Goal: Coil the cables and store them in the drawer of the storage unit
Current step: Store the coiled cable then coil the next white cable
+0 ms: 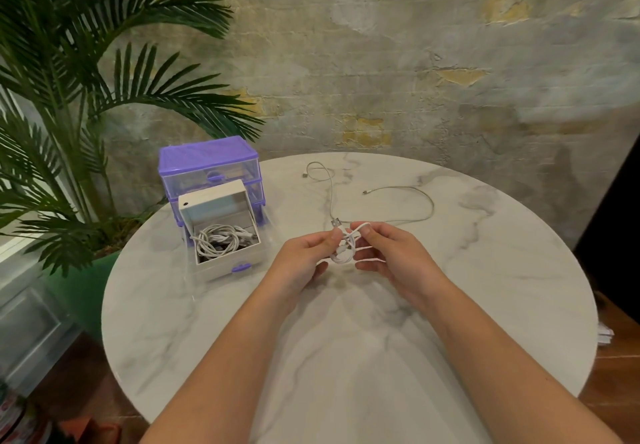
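Storage unit (209, 163) at table's far left, its drawer (227, 249) pulled out in front, coiled cables (221, 240) already inside. My left hand (304, 253) pinches white cable bundle (344, 248) near plug; right hand (388, 253) pinches loop on other side. I judge: keep loops even, tuck end tight so coil holds. Loose cable (398, 197) lies beyond hands, uncoiled, awaiting its turn.

Both forearms reach forward over the middle and meet. The left hand (304, 253) and the right hand (388, 253) face each other, fingers curled, each pinching the same white cable coil (344, 248) between them.
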`<act>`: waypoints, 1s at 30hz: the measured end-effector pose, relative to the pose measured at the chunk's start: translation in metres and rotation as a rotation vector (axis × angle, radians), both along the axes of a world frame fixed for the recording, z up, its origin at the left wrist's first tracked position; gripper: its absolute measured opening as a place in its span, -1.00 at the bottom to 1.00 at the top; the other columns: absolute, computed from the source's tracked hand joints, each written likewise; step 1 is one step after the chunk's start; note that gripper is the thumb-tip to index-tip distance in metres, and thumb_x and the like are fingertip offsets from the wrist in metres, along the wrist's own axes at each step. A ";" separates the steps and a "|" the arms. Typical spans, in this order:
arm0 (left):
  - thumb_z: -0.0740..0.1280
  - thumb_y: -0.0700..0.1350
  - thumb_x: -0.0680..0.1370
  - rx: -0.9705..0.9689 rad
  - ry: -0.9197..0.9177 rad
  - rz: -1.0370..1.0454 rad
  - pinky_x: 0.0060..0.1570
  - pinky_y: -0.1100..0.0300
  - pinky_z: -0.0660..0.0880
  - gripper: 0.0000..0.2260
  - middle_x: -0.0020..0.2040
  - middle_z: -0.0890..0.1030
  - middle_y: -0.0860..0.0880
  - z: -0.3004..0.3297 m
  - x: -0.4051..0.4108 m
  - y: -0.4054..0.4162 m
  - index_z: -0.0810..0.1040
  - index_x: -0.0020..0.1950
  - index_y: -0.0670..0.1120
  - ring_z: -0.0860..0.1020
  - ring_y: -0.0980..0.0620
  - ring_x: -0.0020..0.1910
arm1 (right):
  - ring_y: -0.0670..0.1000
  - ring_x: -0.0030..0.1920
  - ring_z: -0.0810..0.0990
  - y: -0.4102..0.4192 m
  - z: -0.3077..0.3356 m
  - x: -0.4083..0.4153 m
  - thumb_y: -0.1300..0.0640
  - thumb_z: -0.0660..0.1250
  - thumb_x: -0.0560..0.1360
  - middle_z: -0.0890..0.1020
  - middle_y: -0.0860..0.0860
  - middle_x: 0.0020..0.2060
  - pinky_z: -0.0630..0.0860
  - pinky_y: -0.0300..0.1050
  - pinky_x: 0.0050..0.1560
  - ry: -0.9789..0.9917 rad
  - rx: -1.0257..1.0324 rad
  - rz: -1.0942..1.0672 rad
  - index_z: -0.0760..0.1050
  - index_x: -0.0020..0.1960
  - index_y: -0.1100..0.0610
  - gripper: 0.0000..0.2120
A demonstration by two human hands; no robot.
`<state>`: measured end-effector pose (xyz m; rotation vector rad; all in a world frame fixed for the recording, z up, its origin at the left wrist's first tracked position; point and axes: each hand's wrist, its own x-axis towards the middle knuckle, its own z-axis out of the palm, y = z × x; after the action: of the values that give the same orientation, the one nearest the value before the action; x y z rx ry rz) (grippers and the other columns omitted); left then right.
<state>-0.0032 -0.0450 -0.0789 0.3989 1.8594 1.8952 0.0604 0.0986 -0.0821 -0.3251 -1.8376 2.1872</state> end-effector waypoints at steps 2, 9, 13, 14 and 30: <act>0.40 0.08 0.51 0.001 -0.016 0.008 -0.15 0.30 0.38 -0.81 -0.16 0.67 0.09 0.000 0.000 0.000 0.72 -0.02 0.01 0.49 0.17 -0.17 | -0.04 -0.24 0.57 0.002 -0.001 0.000 0.12 0.24 0.62 0.63 0.04 -0.14 0.53 -0.18 -0.21 -0.033 -0.008 0.060 0.58 0.16 0.16 -0.78; 0.39 0.04 0.52 0.084 -0.054 -0.007 -0.28 0.36 0.36 -0.82 -0.17 0.66 0.08 0.003 0.001 0.000 0.72 -0.03 -0.02 0.51 0.25 -0.25 | -0.06 -0.29 0.47 0.001 0.002 -0.001 0.17 0.27 0.53 0.56 0.02 -0.15 0.37 -0.20 -0.31 -0.033 -0.182 0.264 0.46 0.33 0.20 -0.62; 0.36 0.02 0.54 0.096 -0.003 0.020 -0.23 0.37 0.40 -0.80 -0.24 0.62 0.08 0.000 0.002 0.002 0.70 0.02 -0.04 0.53 0.25 -0.28 | -0.06 -0.28 0.50 -0.005 0.000 0.000 0.25 0.42 0.45 0.55 0.04 -0.15 0.46 -0.18 -0.26 -0.008 -0.077 0.252 0.45 0.30 0.17 -0.57; 0.36 0.02 0.55 0.097 0.003 0.030 -0.25 0.38 0.41 -0.80 -0.23 0.63 0.07 -0.001 0.002 0.003 0.70 0.03 -0.05 0.53 0.24 -0.27 | -0.05 -0.27 0.54 -0.006 -0.001 -0.001 0.32 0.42 0.45 0.55 0.07 -0.11 0.50 -0.15 -0.23 0.004 -0.070 0.224 0.44 0.29 0.17 -0.57; 0.39 -0.01 0.54 0.237 -0.119 0.222 -0.39 0.43 0.43 -0.82 -0.29 0.61 0.10 0.002 -0.010 -0.005 0.66 -0.09 -0.11 0.48 0.26 -0.41 | 0.03 -0.26 0.54 0.002 0.002 0.008 0.46 0.39 0.42 0.58 0.06 -0.18 0.52 -0.14 -0.27 -0.183 0.074 0.459 0.51 0.22 0.16 -0.58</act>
<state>-0.0137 -0.0504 -0.0771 0.1531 1.6650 2.2460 0.0679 0.1005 -0.0796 -0.0935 -2.2734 2.4360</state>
